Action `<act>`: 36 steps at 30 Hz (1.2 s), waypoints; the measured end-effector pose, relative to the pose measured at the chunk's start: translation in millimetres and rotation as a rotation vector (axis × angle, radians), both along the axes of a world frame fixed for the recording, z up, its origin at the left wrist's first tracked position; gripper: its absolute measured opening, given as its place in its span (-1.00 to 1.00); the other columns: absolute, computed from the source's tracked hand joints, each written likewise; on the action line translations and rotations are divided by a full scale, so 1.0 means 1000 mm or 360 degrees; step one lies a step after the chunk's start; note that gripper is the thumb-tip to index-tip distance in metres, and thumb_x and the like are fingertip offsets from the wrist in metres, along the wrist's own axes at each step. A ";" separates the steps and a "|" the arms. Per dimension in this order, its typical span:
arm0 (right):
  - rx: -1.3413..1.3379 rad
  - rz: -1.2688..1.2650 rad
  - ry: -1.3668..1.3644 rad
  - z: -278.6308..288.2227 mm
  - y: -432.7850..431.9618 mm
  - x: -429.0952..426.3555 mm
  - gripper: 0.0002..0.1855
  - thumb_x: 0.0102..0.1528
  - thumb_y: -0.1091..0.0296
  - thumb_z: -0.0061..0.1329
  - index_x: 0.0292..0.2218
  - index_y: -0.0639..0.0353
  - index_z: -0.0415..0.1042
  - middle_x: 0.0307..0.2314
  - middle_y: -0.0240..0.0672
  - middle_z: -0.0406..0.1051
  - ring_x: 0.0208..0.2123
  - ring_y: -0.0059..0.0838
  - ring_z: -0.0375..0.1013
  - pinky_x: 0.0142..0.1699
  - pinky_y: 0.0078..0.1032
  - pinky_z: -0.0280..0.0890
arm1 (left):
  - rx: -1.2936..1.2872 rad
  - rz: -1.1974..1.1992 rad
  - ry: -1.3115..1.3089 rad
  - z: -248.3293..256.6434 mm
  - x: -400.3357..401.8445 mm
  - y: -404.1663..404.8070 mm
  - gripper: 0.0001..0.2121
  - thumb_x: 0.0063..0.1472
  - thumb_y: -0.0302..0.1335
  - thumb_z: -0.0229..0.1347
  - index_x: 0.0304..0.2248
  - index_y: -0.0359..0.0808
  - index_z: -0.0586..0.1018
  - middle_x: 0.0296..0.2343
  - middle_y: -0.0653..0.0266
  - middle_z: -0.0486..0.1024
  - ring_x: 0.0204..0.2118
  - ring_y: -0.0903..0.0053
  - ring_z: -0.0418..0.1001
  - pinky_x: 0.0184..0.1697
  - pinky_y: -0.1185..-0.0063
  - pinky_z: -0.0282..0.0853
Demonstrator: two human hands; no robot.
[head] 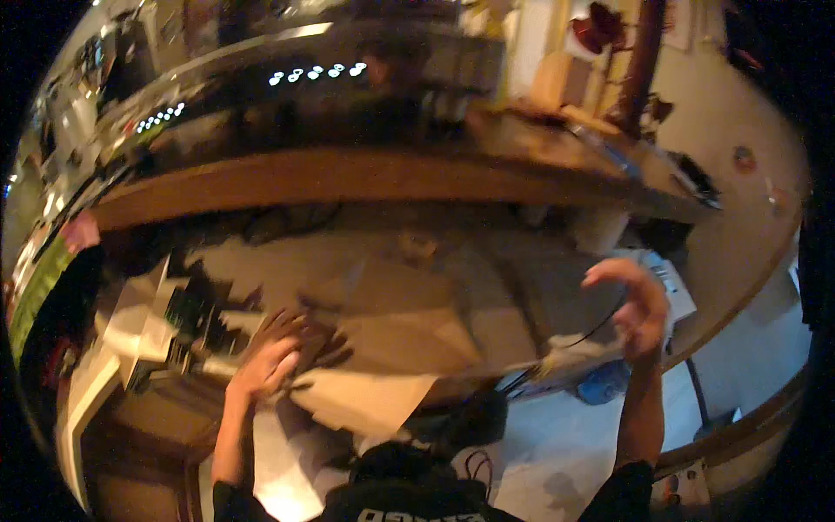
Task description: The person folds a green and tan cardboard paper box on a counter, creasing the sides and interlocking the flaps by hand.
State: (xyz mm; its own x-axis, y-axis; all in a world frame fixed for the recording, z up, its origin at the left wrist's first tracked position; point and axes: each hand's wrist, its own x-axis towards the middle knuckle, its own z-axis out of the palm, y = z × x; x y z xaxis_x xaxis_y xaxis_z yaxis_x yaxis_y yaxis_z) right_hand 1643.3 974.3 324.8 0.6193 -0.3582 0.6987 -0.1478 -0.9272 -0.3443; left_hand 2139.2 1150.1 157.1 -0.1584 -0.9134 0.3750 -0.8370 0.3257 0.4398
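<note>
Over the near edge of a desk, my left hand reaches forward with its fingers apart and nothing visible in them. Its shadow falls on the desk beside large brown paper or cardboard sheets. One lighter brown sheet overhangs the near edge. My right hand is raised at the right, fingers curled and thumb apart. A thin dark cable runs close to that thumb; whether they touch, I cannot tell. White papers or a box lie behind this hand, partly hidden by it.
A raised wooden ledge crosses behind the desk, below a dark glossy panel with bright lights. Pale angular pieces, perhaps cardboard, stand left. A dark handheld-sized object rests far right. A blue rounded object is below my right hand.
</note>
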 end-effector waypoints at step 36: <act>-0.0238 -0.0177 0.0843 -0.189 -0.009 0.185 -0.14 0.15 -0.36 -0.10 0.22 0.13 0.24 0.24 -0.05 0.10 0.28 0.08 0.01 0.34 0.16 -0.18 | 0.0367 0.0212 -0.0706 -0.007 -0.051 -0.069 -0.02 0.19 0.31 -0.11 0.34 -0.32 0.04 0.33 -0.17 -0.11 0.41 -0.04 -0.28 0.42 0.10 -0.36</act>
